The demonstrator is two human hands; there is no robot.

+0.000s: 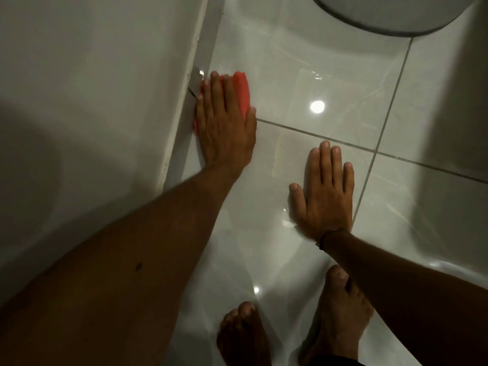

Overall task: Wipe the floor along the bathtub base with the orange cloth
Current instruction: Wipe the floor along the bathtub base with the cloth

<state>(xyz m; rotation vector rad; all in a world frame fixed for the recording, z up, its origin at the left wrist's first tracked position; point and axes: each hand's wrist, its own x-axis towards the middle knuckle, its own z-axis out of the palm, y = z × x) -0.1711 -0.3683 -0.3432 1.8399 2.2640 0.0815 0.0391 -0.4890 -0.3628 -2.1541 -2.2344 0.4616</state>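
The orange cloth [243,91] lies flat on the glossy white tiled floor [290,83], right against the base of the white bathtub [92,88]. My left hand [224,128] presses down on it with fingers stretched out, covering most of it; only the cloth's right strip and a left corner show. My right hand [326,196] rests palm-down on the tile, fingers spread, holding nothing, to the right of and nearer than the cloth.
A grey seam strip [203,48] runs along the tub base. A rounded white fixture [396,14] sits at the top right. A white wall or panel [459,101] borders the right. Two bare feet [290,331] stand on the tile near the bottom.
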